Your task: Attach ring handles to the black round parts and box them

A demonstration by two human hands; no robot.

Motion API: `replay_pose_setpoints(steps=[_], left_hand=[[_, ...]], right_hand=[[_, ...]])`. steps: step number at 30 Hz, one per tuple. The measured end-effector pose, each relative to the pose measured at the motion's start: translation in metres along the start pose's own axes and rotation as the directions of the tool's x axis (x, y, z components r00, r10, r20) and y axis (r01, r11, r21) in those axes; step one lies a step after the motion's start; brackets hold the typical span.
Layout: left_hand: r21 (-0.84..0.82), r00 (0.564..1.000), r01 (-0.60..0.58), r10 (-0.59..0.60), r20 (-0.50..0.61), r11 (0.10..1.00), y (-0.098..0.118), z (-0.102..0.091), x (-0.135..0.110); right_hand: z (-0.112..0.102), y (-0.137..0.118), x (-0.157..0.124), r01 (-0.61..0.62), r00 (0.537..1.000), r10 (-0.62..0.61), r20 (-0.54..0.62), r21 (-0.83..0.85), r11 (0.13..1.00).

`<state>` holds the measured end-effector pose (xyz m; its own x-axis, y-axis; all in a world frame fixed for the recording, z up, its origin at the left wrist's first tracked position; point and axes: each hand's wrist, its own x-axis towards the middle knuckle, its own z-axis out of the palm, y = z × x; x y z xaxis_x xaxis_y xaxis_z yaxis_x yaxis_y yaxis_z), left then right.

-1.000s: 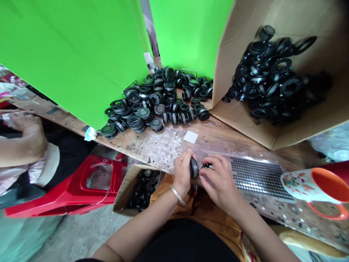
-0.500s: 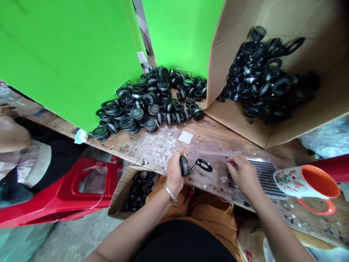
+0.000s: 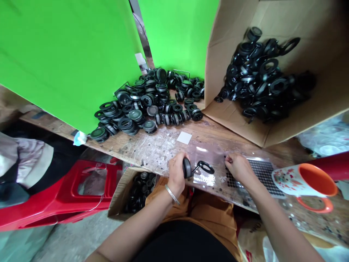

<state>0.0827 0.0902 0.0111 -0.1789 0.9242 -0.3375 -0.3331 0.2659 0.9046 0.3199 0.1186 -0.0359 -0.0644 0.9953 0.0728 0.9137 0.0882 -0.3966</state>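
Note:
My left hand (image 3: 177,173) is closed around a black round part with a ribbed rim (image 3: 187,167). A thin arm joins it to a flat black ring (image 3: 206,167), which sticks out to the right above the table. My right hand (image 3: 238,166) is pinched together at the left edge of a sheet of small black dots (image 3: 263,174). A tiny dark dot (image 3: 225,156) shows at its fingertips. Between my hands a clear plastic film (image 3: 203,179) lies on the wooden table, shining with glare.
A heap of similar black parts (image 3: 136,115) fills the table's back left. Right of it, a cardboard box (image 3: 234,127) holds many more. An orange-and-white mug (image 3: 289,178) stands at right. Below the table edge are another box (image 3: 117,200) and a red stool (image 3: 65,189); a person sits at left.
My left hand and the ringed part have shifted slightly right, and the ring has tilted. My right hand stays pinched by the dot sheet. The glare on the film is brighter.

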Motion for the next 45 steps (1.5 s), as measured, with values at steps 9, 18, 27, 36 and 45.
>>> replay_pose_setpoints(steps=[9, 18, 27, 36, 45], left_hand=[[0.112, 0.991, -0.129, 0.131, -0.01, 0.985, 0.004, -0.004, -0.005], [0.267, 0.969, -0.247, 0.231, 0.088, 0.932, 0.006, -0.005, -0.013], [0.189, 0.986, -0.164, 0.153, 0.07, 0.968, 0.004, -0.009, -0.012], [-0.002, 0.995, -0.089, 0.089, -0.042, 0.996, 0.009, -0.009, -0.003], [-0.266, 0.991, 0.131, -0.127, 0.03, 0.955, 0.001, -0.007, 0.006]], right_hand=[[-0.033, -0.063, -0.022, 0.318, 0.945, -0.283, -0.165, 0.262, 0.911], [-0.037, -0.095, -0.02, 0.584, 0.811, -0.58, -0.071, 0.159, 0.796], [-0.036, -0.104, -0.025, 0.608, 0.792, -0.606, -0.071, 0.011, 0.794], [0.013, -0.119, -0.071, 0.448, 0.829, -0.424, -0.364, -0.02, 0.894], [-0.011, -0.101, -0.049, -0.024, 0.995, 0.089, -0.04, 0.783, 0.621]])
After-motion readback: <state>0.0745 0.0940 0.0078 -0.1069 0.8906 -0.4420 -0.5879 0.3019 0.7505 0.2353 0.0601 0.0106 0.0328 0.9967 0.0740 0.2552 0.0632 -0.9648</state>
